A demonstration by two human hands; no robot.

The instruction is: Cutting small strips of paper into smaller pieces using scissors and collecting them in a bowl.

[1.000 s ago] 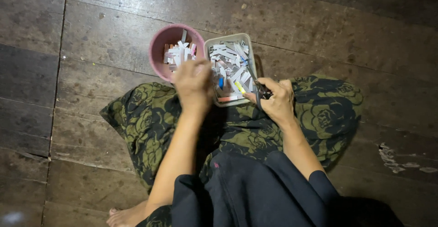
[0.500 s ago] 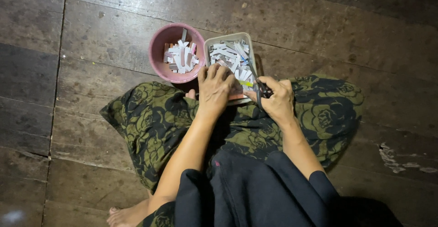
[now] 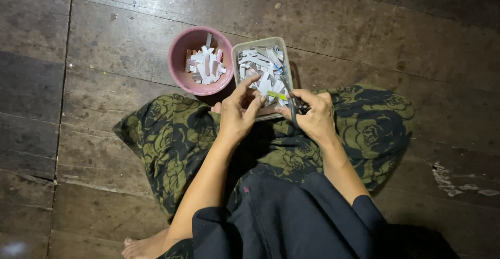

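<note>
I sit on a wooden floor with a green-patterned cloth [image 3: 172,134] over my lap. My left hand [image 3: 237,113] pinches a small paper strip [image 3: 271,91] at the near edge of a grey rectangular tray [image 3: 237,51] full of cut paper pieces. My right hand [image 3: 315,116] grips dark scissors [image 3: 294,108] just right of that strip. Left of the tray stands a pink round bowl [image 3: 179,48] holding several small paper pieces.
Dark worn floorboards [image 3: 104,40] surround me. A bare foot [image 3: 143,248] shows at the bottom left. Scuffed pale patches mark the boards at the right [image 3: 458,178].
My left hand drew back from over the pink bowl to the tray's near edge and now pinches a strip. The right hand with the scissors stayed put.
</note>
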